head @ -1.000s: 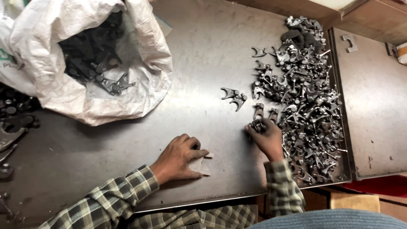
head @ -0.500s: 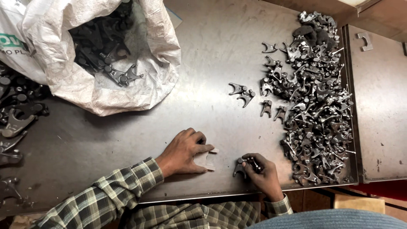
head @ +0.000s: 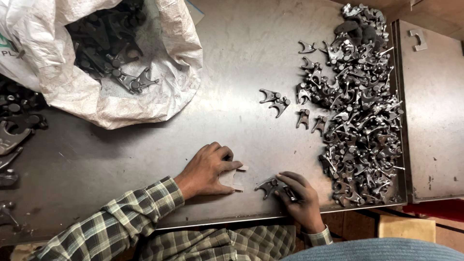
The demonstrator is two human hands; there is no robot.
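Along the left edge of the steel table [head: 241,48]: dark metal parts [head: 14,130], loosely heaped, partly cut off by the frame. Just beside them, at the back-left corner, a white sack [head: 159,92], mouth open, with forked metal parts [head: 130,79] lying inside.

Near the front edge, about midway along: left hand [head: 210,169], checked sleeve behind it, fingers curled over and thumb closed against a pale flat piece [head: 233,179], pinning it to the table. Same spot and same hold as a second ago.

Just right of that, also close to the front edge: right hand [head: 297,195], fingers clasped round a forked metal part [head: 267,185], its prongs sticking out leftwards toward the pale flat piece, near it but apart from it. A second ago, up at the near-left fringe of the pile, fingers among the loose pieces; half a second ago, already drawn back to the front edge with the part in its grasp. So: one part lifted out of the pile and brought over beside the left hand.

Further back, mid-table: two loose forks [head: 273,100], touching each other, unmoved. Along the right edge, back corner to front corner: the big pile [head: 362,111] of tangled grey parts. Beyond it, a second steel surface [head: 435,121] with a small hook-shaped piece [head: 418,39] near its back edge.
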